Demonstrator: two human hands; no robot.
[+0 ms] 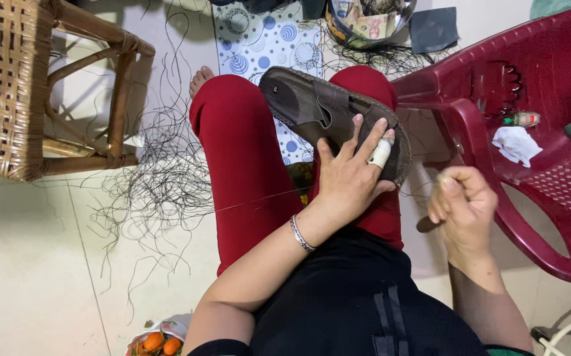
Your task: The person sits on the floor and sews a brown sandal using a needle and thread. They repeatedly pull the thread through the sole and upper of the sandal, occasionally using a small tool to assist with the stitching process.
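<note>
A brown sandal (pixel 312 109) lies across my knees, which are in red trousers. My left hand (pixel 351 173) presses flat on the sandal's heel end, fingers spread, one finger wrapped in white tape, a silver bangle on the wrist. My right hand (pixel 462 206) is closed in a fist to the right of my lap, gripping a small tool with a brown handle (pixel 425 225). A thin thread (pixel 252 203) runs leftward from under my left hand across my thigh.
A dark red plastic chair (pixel 536 132) stands on the right, with a white tissue (pixel 516 144) and a small bottle (pixel 521 119) on its seat. A woven cane stool (pixel 15 86) is at the left. Loose black threads (pixel 160 178) litter the floor. A metal bowl (pixel 368 23) sits ahead.
</note>
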